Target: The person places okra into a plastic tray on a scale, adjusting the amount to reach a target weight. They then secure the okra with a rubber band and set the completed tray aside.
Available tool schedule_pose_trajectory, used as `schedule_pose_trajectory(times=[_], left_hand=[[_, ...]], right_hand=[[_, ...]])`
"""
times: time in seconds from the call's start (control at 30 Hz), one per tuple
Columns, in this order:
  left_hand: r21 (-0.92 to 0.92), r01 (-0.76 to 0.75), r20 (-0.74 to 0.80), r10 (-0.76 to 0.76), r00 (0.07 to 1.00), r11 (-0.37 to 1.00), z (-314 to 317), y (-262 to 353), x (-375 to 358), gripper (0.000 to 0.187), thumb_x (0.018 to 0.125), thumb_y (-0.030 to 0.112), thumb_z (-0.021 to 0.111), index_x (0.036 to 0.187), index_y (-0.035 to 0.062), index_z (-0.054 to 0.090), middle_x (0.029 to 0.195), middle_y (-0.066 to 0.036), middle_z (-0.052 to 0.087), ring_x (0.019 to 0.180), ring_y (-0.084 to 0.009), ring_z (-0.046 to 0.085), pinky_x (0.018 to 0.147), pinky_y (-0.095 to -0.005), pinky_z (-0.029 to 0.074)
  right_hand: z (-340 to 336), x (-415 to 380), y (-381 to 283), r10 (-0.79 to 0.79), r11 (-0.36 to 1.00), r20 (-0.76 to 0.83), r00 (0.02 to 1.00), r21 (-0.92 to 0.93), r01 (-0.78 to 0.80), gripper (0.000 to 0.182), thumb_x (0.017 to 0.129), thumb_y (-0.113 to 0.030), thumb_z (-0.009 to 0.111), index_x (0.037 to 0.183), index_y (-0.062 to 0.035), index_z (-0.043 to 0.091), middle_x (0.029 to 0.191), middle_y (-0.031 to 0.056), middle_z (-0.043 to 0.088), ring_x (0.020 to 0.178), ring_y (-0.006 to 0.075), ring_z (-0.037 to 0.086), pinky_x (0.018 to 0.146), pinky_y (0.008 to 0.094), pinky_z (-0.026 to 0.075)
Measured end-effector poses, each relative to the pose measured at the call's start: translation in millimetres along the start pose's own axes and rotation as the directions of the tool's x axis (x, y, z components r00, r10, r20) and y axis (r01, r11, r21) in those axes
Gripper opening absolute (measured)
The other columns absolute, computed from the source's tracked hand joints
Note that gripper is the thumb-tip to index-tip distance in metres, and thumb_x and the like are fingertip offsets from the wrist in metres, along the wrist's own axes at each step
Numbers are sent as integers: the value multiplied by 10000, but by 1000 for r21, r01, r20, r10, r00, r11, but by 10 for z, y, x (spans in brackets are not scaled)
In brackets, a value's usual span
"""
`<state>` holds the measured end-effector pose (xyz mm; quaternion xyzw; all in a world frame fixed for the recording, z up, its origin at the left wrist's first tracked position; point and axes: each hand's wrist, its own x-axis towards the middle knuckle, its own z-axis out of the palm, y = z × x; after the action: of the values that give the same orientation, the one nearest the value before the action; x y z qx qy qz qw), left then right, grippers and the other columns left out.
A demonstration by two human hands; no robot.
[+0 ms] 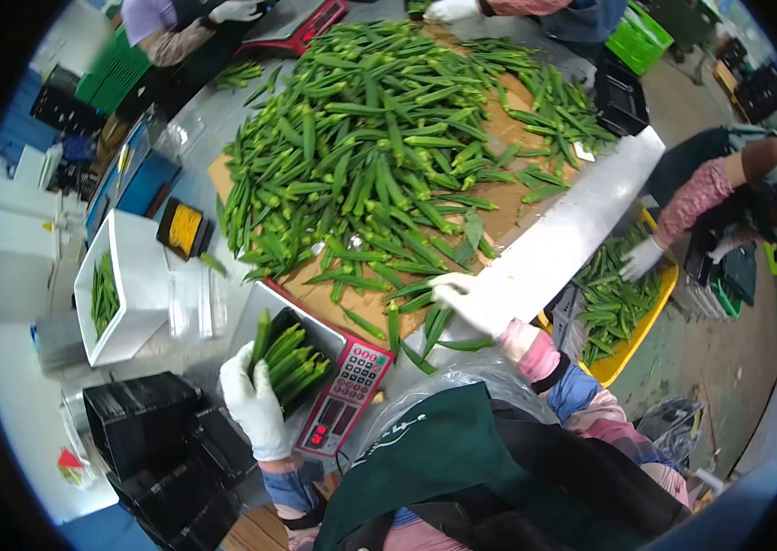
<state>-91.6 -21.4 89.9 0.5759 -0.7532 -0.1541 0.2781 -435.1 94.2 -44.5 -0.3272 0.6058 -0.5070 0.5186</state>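
Observation:
My left hand, in a white glove, is at the left side of a black tray filled with green okra. Its fingers and thumb close around an okra pod that sticks up at the tray's edge. Beneath the tray is a red digital scale with a keypad and a lit red display. My right hand, also gloved in white, hovers by the near edge of a big okra heap. Its fingers look apart, with nothing visible in them; loose pods lie just below and left of it.
Black trays are stacked at lower left, near a white bin with some okra. A metal divider runs along the right. Beyond it, a co-worker's gloved hand reaches into a yellow crate of okra. Other people work across the table.

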Motion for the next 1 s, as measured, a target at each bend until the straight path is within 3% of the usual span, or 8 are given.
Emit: schedule_pose_trajectory(times=[0.17,0.23,0.27,0.47,0.63,0.77,0.87,1.0], left_hand=[[-223,-315,277,370,887,923,472,767,-115,325,781,-32,737,1086,77,716,977,-104,669,943,-281,651,845,-360,529],[-197,-349,362,399,843,916,692,921,-251,339,765,-10,760,1085,94,720,978,-105,680,942,-292,655,840,-364,532],[-233,-315,369,383,847,920,755,976,-306,350,761,2,770,1097,84,717,1000,-112,686,949,-297,657,837,-371,532],[-466,-137,409,350,843,874,1021,973,-548,324,820,-26,741,1137,31,706,977,-112,707,899,-242,691,801,-331,550],[-422,-120,465,328,822,899,1045,1005,-617,310,836,8,741,1143,31,707,979,-108,710,898,-235,695,811,-331,549],[-428,-104,497,330,802,898,1114,982,-701,291,876,-41,706,1164,2,689,1011,-106,704,932,-179,702,833,-286,551],[-432,-118,496,345,797,894,1139,1044,-710,293,875,-40,710,1164,1,687,1032,-106,707,938,-174,700,844,-284,548],[-404,-119,491,324,809,907,1201,1060,-713,292,846,56,745,1135,40,709,975,-117,719,903,-266,691,811,-359,545]], right_hand=[[448,-158,-655,-72,982,303,950,187,15,517,971,-202,658,1461,-116,519,1128,77,698,1027,90,609,881,256,510],[465,-158,-614,-265,953,297,917,-65,297,455,963,-193,670,1403,-111,584,1024,51,714,891,80,621,798,246,522],[329,-230,-700,114,993,319,941,-12,-116,349,961,-208,675,1293,-98,668,914,21,719,747,69,613,698,239,521],[-727,-596,-65,205,979,-137,969,17,-204,233,960,-266,681,1056,-66,754,795,-16,705,621,76,590,571,219,475],[-2250,-1482,622,328,926,-646,689,74,-371,304,901,-326,718,988,-39,769,805,52,728,649,114,628,640,290,503],[-2856,-1998,1159,-209,167,-828,520,-554,-815,312,842,-314,756,1044,-76,767,947,137,754,828,334,710,794,422,549],[-2902,-1467,1181,-115,858,-847,519,-348,-379,332,862,-275,735,1088,-32,742,994,155,755,930,262,728,839,346,547],[-2432,-356,685,-64,875,-778,624,-345,-340,326,856,-312,739,1011,-26,754,916,161,751,868,251,731,799,334,548]])
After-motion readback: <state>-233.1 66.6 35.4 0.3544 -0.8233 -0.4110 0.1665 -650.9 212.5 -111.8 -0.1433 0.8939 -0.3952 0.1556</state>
